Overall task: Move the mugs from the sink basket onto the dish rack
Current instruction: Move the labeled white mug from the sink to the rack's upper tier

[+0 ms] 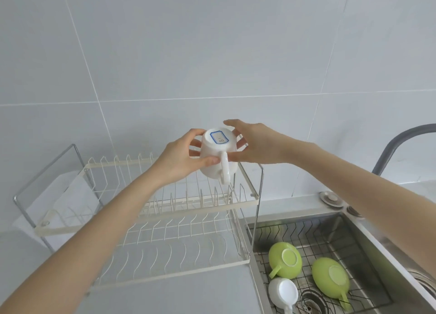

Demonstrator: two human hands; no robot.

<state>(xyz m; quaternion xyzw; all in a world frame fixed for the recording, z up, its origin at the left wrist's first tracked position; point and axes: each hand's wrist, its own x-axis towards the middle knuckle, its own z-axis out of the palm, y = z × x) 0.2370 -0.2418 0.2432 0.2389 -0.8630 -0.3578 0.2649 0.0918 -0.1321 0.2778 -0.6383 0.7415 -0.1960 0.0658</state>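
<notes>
A white mug (218, 156) is held upside down above the right end of the upper tier of the two-tier wire dish rack (165, 205); a blue-framed label shows on its base and its handle points toward me. My left hand (181, 158) grips the mug's left side, thumb by the handle. My right hand (254, 143) sits beside the mug's right side with fingers spread, fingertips near or touching it. In the sink basket (330, 238) lie two green mugs (285, 263) (330, 278) and a small white mug (283, 292), all upside down.
The rack stands on the counter left of the steel sink (377, 238). A grey faucet (401, 141) arches at the right. Tiled wall stands behind. A white cloth or sheet (68, 195) lies behind the rack's left end.
</notes>
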